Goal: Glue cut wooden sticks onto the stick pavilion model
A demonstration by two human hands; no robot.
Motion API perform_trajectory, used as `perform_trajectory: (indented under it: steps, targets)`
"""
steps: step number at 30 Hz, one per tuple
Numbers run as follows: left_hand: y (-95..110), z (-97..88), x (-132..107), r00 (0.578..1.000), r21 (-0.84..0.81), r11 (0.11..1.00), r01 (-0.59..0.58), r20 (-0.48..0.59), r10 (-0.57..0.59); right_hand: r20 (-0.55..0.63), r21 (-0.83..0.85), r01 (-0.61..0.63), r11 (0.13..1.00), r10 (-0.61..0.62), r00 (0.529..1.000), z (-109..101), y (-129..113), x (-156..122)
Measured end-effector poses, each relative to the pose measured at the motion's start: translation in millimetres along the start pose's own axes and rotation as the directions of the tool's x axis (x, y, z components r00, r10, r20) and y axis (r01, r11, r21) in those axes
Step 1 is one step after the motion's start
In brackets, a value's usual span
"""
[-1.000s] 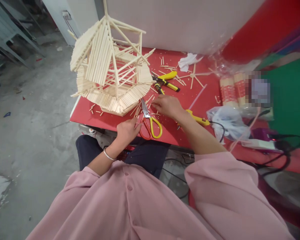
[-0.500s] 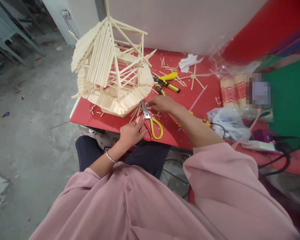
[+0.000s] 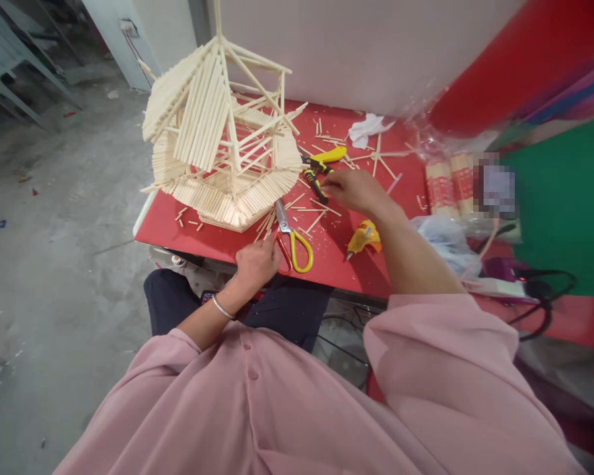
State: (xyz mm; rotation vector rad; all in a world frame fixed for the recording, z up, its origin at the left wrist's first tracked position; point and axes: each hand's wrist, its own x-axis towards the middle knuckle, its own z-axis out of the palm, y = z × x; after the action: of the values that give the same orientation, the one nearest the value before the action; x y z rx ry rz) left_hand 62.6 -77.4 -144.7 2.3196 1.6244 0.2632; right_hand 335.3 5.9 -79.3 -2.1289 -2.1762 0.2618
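My left hand point(image 3: 258, 266) rests at the front edge of the table, its fingers curled in beside the red loop of the scissors point(image 3: 285, 227). What it holds, if anything, is hidden. My right hand point(image 3: 356, 191) is over the pliers point(image 3: 317, 187) with yellow and black handles, its fingertips drawn together at one handle. Whether they grip it is unclear. Behind my left hand stands a pavilion model point(image 3: 200, 122) built of thin wooden sticks, its roof partly covered. Loose cut sticks point(image 3: 264, 225) lie by the scissors blades.
A yellow glue gun point(image 3: 363, 239) lies under my right forearm. Farther back are a stick star point(image 3: 377, 157) and crumpled white tissue point(image 3: 369, 130). Packs of sticks point(image 3: 440, 188), a plastic bag point(image 3: 448, 244) and a power strip point(image 3: 495, 288) are at the right. A wall stands behind the table.
My right hand has moved away from the scissors tip, right and back to the pliers, uncovering sticks and the glue gun. My left hand's fingers have curled in from the scissors handle.
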Motion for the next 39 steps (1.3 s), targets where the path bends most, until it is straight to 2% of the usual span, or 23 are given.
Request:
perform_trajectory:
  steps: [3,7,10,15,18,23,27,30,32,36,39]
  targets:
    - [0.0,-1.0,1.3,1.000,-0.007,1.000,0.009,0.002,-0.009,-0.005,-0.013,-0.046,0.999,0.046,0.999,-6.8,16.9,-6.5]
    - [0.3,-1.8,2.3,1.000,-0.017,1.000,0.022,-0.009,-0.022,0.123,-0.022,-0.014,1.000,0.017,0.992,0.6,21.5,-17.0]
    - [-0.7,-1.2,1.7,0.999,-0.033,0.999,0.013,-0.046,-0.015,0.215,-0.019,0.079,0.997,-0.073,0.974,10.2,12.0,-25.1]
    - [-7.1,3.2,-0.1,0.989,-0.116,0.993,-0.019,-0.150,0.001,0.246,-0.035,0.228,0.973,-0.213,0.946,17.0,-16.1,-36.0]
    - [-12.7,6.3,0.7,0.964,-0.198,0.976,-0.095,-0.263,0.040,0.250,-0.010,0.234,0.972,-0.224,0.942,17.5,-34.7,-41.1]
    - [-18.8,7.3,5.9,0.875,-0.275,0.920,-0.278,-0.467,0.124,0.264,-0.030,0.199,0.980,-0.184,0.947,20.3,-51.1,-44.4]
    - [-16.6,8.0,13.2,0.820,-0.320,0.856,-0.406,-0.541,0.186,0.207,-0.062,0.165,0.984,-0.149,0.967,19.9,-44.3,-35.1]
    - [-13.4,12.8,18.5,0.804,-0.366,0.808,-0.462,-0.558,0.207,0.102,-0.113,0.112,0.987,-0.101,0.990,19.5,-39.1,-19.0]
    - [-12.5,17.1,21.0,0.796,-0.383,0.782,-0.491,-0.562,0.224,0.075,-0.135,0.118,0.984,-0.108,0.991,20.7,-39.9,-6.5]
    - [-15.0,22.4,22.9,0.774,-0.406,0.737,-0.540,-0.584,0.246,0.156,-0.149,0.212,0.966,-0.188,0.970,23.0,-47.9,12.4]
    - [-17.8,22.9,23.0,0.764,-0.427,0.712,-0.558,-0.599,0.240,0.211,-0.194,0.223,0.955,-0.182,0.960,20.7,-51.4,16.5]
